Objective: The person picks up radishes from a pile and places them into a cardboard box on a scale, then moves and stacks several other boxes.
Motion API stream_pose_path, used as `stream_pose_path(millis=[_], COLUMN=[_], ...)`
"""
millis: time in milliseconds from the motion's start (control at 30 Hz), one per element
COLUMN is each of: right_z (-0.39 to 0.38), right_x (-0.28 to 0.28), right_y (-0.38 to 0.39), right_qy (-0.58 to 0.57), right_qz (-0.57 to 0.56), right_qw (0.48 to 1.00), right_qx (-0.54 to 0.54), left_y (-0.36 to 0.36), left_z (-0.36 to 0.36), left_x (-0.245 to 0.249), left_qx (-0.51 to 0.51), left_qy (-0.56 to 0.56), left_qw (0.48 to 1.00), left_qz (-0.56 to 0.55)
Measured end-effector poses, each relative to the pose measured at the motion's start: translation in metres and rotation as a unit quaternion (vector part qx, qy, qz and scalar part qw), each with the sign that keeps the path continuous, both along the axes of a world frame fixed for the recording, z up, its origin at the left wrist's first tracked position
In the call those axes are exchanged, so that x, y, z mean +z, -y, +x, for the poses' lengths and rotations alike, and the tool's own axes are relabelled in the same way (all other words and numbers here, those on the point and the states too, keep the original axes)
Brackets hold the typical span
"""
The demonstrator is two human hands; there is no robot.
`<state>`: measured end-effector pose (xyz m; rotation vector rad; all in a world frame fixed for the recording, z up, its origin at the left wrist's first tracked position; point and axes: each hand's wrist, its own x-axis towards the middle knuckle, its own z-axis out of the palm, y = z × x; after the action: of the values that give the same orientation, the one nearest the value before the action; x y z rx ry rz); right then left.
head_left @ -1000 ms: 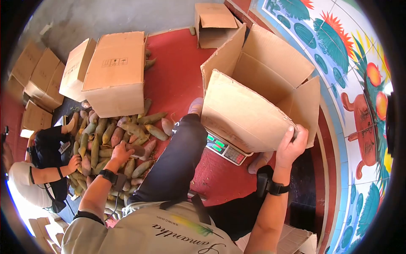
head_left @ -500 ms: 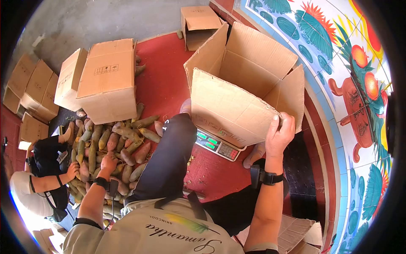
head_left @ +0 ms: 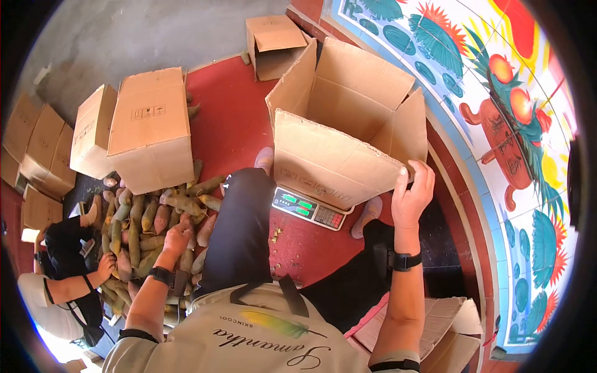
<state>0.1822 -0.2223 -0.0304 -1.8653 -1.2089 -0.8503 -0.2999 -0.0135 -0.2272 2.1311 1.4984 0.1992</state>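
Note:
A tall, open-topped cardboard box rests on a digital scale with lit green displays and a keypad. My right hand grips the near right top corner of that box, thumb and fingers at its edge. To the left lies a heap of sweet potatoes, some dusty green-brown and some reddish. My left hand is closed above the right side of the heap; what it holds, if anything, is hidden by the fingers.
At the left a co-worker's hand touches the heap. Closed cardboard boxes stand behind it, with more boxes at far left. Another carton stands behind the scale; a painted tile wall curves along the right.
My left hand has moved right across the heap, still closed. My right hand keeps its place at the box corner. The whole view has shifted slightly.

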Motion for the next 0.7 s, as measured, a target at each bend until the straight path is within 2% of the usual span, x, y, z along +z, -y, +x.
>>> stream_pose_path(millis=[100,200,533,633,700], right_z=[-0.006,-0.007,-0.005,0.000,0.000], right_x=[0.001,-0.002,-0.034,-0.038,-0.039], right_y=[0.017,0.031,0.045,0.045,0.044], right_qy=[0.032,0.037,-0.016,-0.026,-0.032], right_qz=[0.053,0.071,0.033,0.025,0.023], right_qw=[0.998,0.996,0.998,0.998,0.998], right_qx=[-0.027,-0.050,-0.054,-0.054,-0.058], left_y=[0.002,0.001,-0.006,0.003,0.008], left_z=[-0.003,-0.005,-0.015,0.004,0.016], left_x=[0.005,0.010,-0.016,0.009,0.027], left_qx=[-0.018,-0.023,-0.040,-0.038,0.011], left_qy=[0.027,0.004,0.058,0.056,0.150], left_qw=[0.999,0.999,0.997,0.997,0.987], left_qz=[-0.011,-0.026,-0.014,0.020,0.052])
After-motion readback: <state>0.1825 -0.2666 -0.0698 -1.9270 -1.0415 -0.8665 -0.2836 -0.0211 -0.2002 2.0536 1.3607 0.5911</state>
